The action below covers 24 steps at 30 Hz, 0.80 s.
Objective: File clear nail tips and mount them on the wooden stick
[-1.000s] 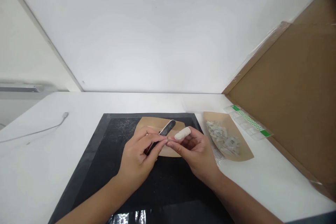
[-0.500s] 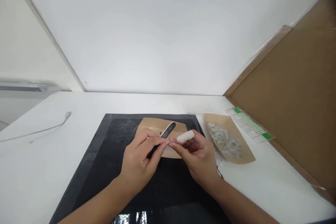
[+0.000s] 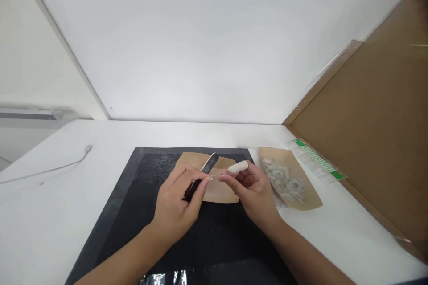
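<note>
My left hand (image 3: 180, 189) is closed around a black nail file (image 3: 209, 163) with a pale edge, which slants up and away between the fingers. Its thumb and index fingertips are also pinched together at a tiny pale piece, too small to name. Facing it across a small gap, my right hand (image 3: 256, 187) has thumb and fingers pinched; what they hold, if anything, is too small to make out. A white finger cot (image 3: 238, 167) covers one right finger. Beneath both hands lies a brown paper tray (image 3: 220, 193), partly hidden by them.
A black mat (image 3: 214, 236) with pale dust lies on the white table (image 3: 40, 222). To the right, another brown paper tray (image 3: 309, 193) holds many small clear pieces. Beyond it is a clear case with a green-edged label (image 3: 317, 160), beside a cardboard panel (image 3: 374, 133). A cable (image 3: 63, 162) lies left.
My fingertips have drawn slightly apart, opening a small gap between the hands. The nail file has shifted a little to the left. The camera view has moved slightly.
</note>
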Each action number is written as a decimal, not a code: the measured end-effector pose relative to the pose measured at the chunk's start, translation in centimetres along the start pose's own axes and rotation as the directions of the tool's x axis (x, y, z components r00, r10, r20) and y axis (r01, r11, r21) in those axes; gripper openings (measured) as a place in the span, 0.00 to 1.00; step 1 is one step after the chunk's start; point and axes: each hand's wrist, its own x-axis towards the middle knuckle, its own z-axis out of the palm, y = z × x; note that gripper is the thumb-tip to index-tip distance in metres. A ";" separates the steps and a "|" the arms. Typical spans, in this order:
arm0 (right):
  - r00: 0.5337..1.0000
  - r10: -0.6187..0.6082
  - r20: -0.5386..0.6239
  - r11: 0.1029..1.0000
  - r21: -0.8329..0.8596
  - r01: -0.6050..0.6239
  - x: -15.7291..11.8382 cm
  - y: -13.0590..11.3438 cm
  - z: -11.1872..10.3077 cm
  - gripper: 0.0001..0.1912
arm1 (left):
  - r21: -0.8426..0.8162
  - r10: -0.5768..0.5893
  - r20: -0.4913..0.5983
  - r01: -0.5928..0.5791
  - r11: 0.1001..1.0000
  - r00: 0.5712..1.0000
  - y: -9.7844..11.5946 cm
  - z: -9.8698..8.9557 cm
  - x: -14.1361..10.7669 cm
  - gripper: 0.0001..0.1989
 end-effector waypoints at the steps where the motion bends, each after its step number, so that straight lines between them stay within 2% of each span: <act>1: 1.000 -0.003 0.002 1.000 -0.011 0.003 0.1 0.0 -0.1 0.17 | -0.003 -0.026 0.002 0.026 1.000 1.000 0.0 0.0 0.0 0.05; 4: 0.999 -0.030 0.030 0.997 -0.066 0.031 0.1 -0.1 -0.2 0.15 | -0.028 -0.110 0.009 0.110 0.994 0.994 -0.2 0.1 0.1 0.04; 8: 0.987 -0.131 0.097 0.960 -0.236 0.151 -0.2 -0.3 -0.2 0.08 | -0.107 -0.195 0.009 0.195 0.975 0.981 -0.5 0.3 0.0 0.05; 12: 0.964 -0.191 0.186 0.905 -0.347 0.246 -0.3 -0.4 -0.3 0.07 | -0.148 -0.212 0.007 0.211 0.966 0.977 -0.7 0.5 -0.2 0.05; 16: 0.959 -0.133 0.251 0.908 -0.358 0.219 -0.3 -0.2 -0.2 0.06 | -0.141 -0.191 0.020 0.192 0.971 0.981 -0.7 0.5 -0.2 0.05; 21: 0.953 -0.016 0.304 0.956 -0.275 0.104 -0.6 0.2 0.1 0.08 | -0.087 -0.123 0.013 0.124 0.989 0.992 -0.5 0.3 -0.1 0.04; 24: 0.947 -0.004 0.322 0.961 -0.261 0.093 -0.8 0.3 0.2 0.09 | -0.062 -0.069 0.022 0.070 0.996 0.997 -0.3 0.2 0.0 0.04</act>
